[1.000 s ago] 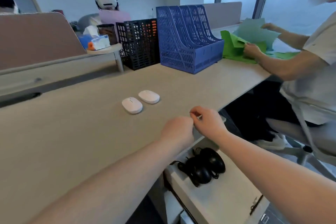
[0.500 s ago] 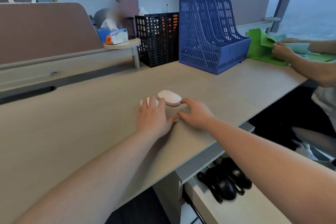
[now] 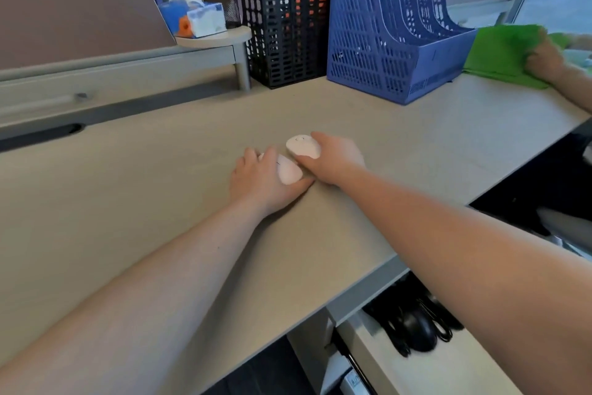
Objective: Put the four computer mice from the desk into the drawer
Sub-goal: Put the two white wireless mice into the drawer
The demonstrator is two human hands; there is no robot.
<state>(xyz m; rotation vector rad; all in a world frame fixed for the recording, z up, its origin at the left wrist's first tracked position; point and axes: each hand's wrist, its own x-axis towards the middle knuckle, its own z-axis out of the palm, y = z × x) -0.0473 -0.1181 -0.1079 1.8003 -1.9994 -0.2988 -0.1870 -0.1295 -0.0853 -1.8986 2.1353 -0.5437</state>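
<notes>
Both hands rest on the counter [image 3: 160, 202], each on a white mouse. The left hand [image 3: 256, 183] has its fingers closed around the nearer white mouse [image 3: 289, 172]; the right hand [image 3: 336, 160] has its fingers clamped on the farther white mouse [image 3: 302, 146] — the two mice almost touch. Below the counter edge, the open drawer [image 3: 432, 372] holds black mice [image 3: 419, 327] with coiled cords.
</notes>
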